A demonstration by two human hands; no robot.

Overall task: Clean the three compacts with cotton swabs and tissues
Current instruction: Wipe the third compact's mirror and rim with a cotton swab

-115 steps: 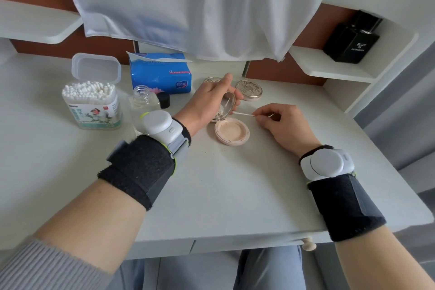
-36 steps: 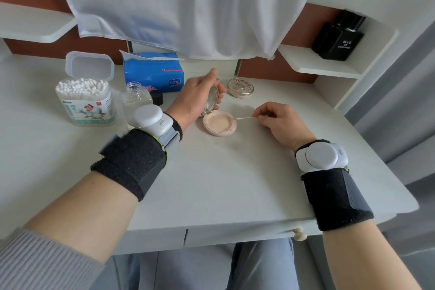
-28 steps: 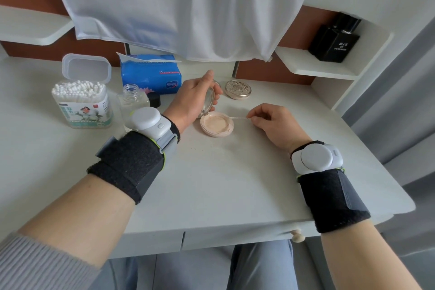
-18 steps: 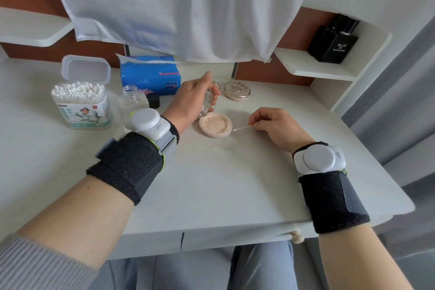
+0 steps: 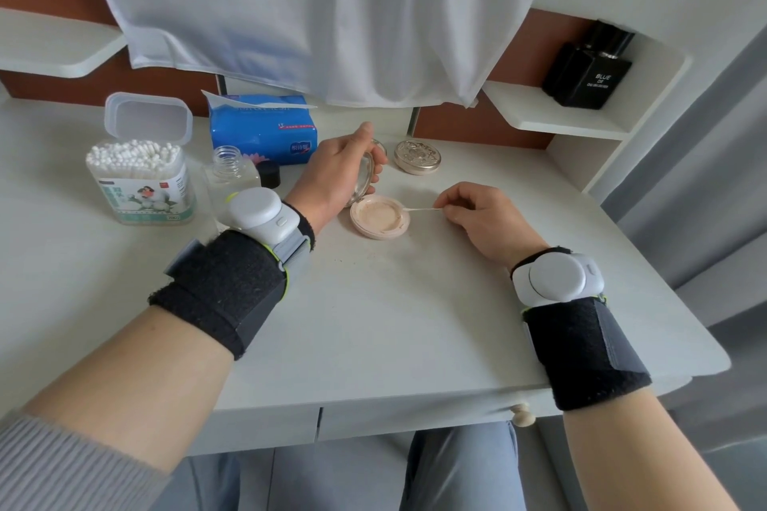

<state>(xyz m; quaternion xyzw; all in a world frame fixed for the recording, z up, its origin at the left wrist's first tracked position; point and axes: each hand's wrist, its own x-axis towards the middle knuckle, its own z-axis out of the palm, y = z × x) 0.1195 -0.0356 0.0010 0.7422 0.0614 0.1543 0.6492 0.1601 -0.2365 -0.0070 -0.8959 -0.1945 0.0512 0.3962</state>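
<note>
Swab (image 5: 423,210) at the compact (image 5: 379,217) on the table (image 5: 373,324)
The left hand (image 5: 336,174) grips its raised lid (image 5: 366,178); the right hand (image 5: 477,216) pinches the swab, tip touching the compact's right rim. Just behind the compact sits a shut compact (image 5: 417,157); left of it, a bottle (image 5: 232,178), tissues (image 5: 263,129) and a swab box (image 5: 139,183).

Near worktop (image 5: 394,324): broad open passage. Back left crowded: swab box (image 5: 141,178), bottle (image 5: 232,183), tissue pack (image 5: 263,133). White cloth (image 5: 311,12) overhangs the rear; shelf (image 5: 552,114) closes right rear corner.
</note>
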